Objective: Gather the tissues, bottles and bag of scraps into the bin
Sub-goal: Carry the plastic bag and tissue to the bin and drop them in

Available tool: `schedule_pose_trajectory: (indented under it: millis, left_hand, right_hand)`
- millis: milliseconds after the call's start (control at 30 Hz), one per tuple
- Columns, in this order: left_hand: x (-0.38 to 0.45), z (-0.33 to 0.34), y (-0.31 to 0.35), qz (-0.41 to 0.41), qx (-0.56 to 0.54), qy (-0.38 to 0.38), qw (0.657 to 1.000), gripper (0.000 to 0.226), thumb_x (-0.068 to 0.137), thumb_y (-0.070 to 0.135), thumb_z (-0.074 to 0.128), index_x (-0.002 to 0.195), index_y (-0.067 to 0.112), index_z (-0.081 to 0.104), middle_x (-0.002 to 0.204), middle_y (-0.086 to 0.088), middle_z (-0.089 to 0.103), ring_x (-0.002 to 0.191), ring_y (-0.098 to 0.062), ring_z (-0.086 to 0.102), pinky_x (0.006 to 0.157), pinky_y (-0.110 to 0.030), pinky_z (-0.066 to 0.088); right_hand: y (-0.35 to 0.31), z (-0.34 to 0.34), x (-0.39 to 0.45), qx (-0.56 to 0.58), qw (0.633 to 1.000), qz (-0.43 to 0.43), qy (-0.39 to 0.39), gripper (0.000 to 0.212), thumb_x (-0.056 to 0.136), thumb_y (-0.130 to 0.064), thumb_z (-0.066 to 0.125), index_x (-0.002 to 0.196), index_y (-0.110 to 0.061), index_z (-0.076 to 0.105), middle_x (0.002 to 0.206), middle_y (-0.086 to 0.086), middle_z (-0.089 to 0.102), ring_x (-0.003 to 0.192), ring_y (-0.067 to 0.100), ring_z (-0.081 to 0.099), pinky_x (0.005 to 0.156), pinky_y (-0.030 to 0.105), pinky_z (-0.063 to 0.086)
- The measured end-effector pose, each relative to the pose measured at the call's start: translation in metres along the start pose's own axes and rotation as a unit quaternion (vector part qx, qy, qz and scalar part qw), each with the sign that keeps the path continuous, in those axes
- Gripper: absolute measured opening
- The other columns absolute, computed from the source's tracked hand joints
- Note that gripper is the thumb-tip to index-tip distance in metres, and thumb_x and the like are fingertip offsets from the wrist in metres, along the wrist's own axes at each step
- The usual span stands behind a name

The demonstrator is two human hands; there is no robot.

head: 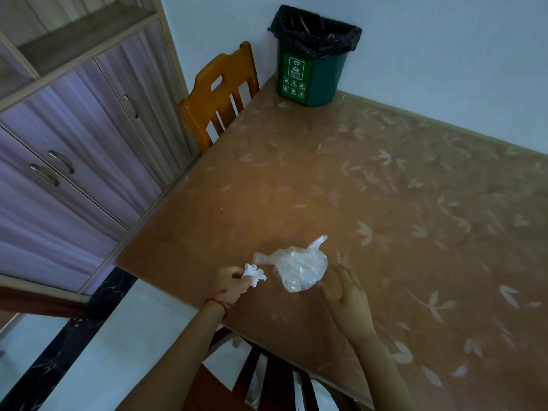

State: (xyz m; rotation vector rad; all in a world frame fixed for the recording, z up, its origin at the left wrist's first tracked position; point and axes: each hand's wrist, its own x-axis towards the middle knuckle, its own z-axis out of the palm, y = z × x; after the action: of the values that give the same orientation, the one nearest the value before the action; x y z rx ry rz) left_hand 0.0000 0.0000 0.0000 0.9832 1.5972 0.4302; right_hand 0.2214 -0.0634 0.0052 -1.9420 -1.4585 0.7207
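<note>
Near the bench front edge: left hand clenched on crumpled tissue; right hand released, beside clear bag of scraps. Best pinched by its knotted neck, then carried to far-corner bin.

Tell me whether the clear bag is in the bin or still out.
Out. The clear bag lies on the table beside the open right hand, far from the bin.

Bare table from clear bag to far-corner bin; chair-back beside bin.
</note>
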Motion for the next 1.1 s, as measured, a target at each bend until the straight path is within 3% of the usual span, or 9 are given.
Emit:
schedule_pose_trajectory:
  millis: [67,133,200,333,467,600,767,900,1100]
  left_hand:
    - [-0.018,-0.008,0.019,-0.012,-0.038,0.01,0.999,0.041,0.087,-0.004,0.049,0.049,0.012,0.045,0.027,-0.005,0.041,0.05,-0.021,0.041,0.054,-0.017,0.026]
    - [-0.011,-0.012,0.01,0.021,-0.024,0.029,0.999,0.035,0.083,-0.007,0.055,0.051,0.006,0.054,0.052,-0.016,0.054,0.059,-0.027,0.048,0.055,-0.012,0.037]
    - [-0.001,-0.02,0.002,0.031,-0.01,0.029,0.999,0.021,0.075,-0.005,0.066,0.061,0.01,0.064,0.065,-0.01,0.062,0.059,-0.018,0.056,0.049,-0.011,0.048]
    - [-0.003,-0.028,-0.002,0.047,-0.031,0.038,0.998,0.016,0.073,-0.003,0.069,0.065,0.01,0.065,0.067,-0.008,0.064,0.059,-0.015,0.058,0.05,-0.012,0.051]
    - [-0.009,-0.031,-0.006,0.05,-0.043,0.047,0.997,0.016,0.076,-0.001,0.067,0.067,0.012,0.065,0.07,-0.007,0.065,0.063,-0.016,0.059,0.055,-0.016,0.053]
    - [-0.012,-0.033,-0.011,0.06,-0.041,0.053,0.996,0.013,0.076,0.001,0.068,0.067,0.01,0.066,0.069,-0.007,0.065,0.063,-0.017,0.059,0.054,-0.015,0.052]
    - [-0.016,-0.035,-0.014,0.06,-0.051,0.071,0.994,0.016,0.075,0.001,0.069,0.064,0.013,0.067,0.061,0.0,0.065,0.058,-0.013,0.058,0.048,-0.009,0.048]
    - [-0.019,-0.037,-0.013,0.062,-0.066,0.075,0.993,0.016,0.074,0.002,0.07,0.065,0.015,0.067,0.062,0.002,0.066,0.06,-0.013,0.06,0.049,-0.01,0.048]
    - [-0.031,-0.043,-0.006,0.09,-0.061,0.096,0.989,0.018,0.075,0.003,0.069,0.064,0.016,0.067,0.055,0.009,0.065,0.057,-0.008,0.06,0.048,-0.007,0.046]
  right_hand:
    - [-0.001,0.006,0.004,0.028,0.999,0.011,-0.017,0.06,0.077,-0.055,0.049,0.125,-0.019,0.048,0.131,-0.001,0.05,0.126,0.018,0.042,0.085,0.01,0.035]
    - [-0.003,0.012,0.009,0.04,0.999,0.023,-0.02,0.067,0.075,-0.051,0.056,0.132,-0.02,0.042,0.138,-0.001,0.044,0.135,0.019,0.031,0.099,0.028,0.036]
    - [-0.004,0.019,0.013,0.049,0.998,0.033,-0.024,0.075,0.073,-0.046,0.065,0.136,-0.019,0.036,0.14,0.0,0.041,0.137,0.02,0.026,0.105,0.035,0.032]
    - [-0.007,0.034,0.023,0.06,0.994,0.065,-0.061,0.085,0.071,-0.035,0.074,0.141,-0.023,0.029,0.142,0.001,0.036,0.129,0.018,0.035,0.096,0.028,0.033]
    - [-0.008,0.046,0.029,0.064,0.99,0.09,-0.085,0.086,0.068,-0.033,0.076,0.14,-0.021,0.03,0.136,0.003,0.039,0.122,0.02,0.04,0.094,0.031,0.038]
    - [-0.009,0.055,0.036,0.046,0.99,0.106,-0.081,0.068,0.07,-0.031,0.073,0.127,-0.014,0.042,0.112,0.002,0.049,0.102,0.019,0.051,0.076,0.025,0.041]
    - [-0.011,0.059,0.041,0.069,0.988,0.133,-0.041,0.05,0.074,-0.03,0.07,0.115,-0.01,0.049,0.104,0.007,0.059,0.09,0.022,0.058,0.071,0.03,0.047]
    - [-0.017,0.057,0.042,0.08,0.987,0.139,-0.031,0.045,0.077,-0.027,0.068,0.116,-0.009,0.053,0.093,-0.001,0.062,0.083,0.016,0.059,0.059,0.014,0.037]
    - [-0.027,0.049,0.037,0.124,0.981,0.148,-0.028,0.041,0.075,-0.025,0.072,0.109,-0.007,0.06,0.088,-0.001,0.064,0.082,0.016,0.061,0.067,0.023,0.045]
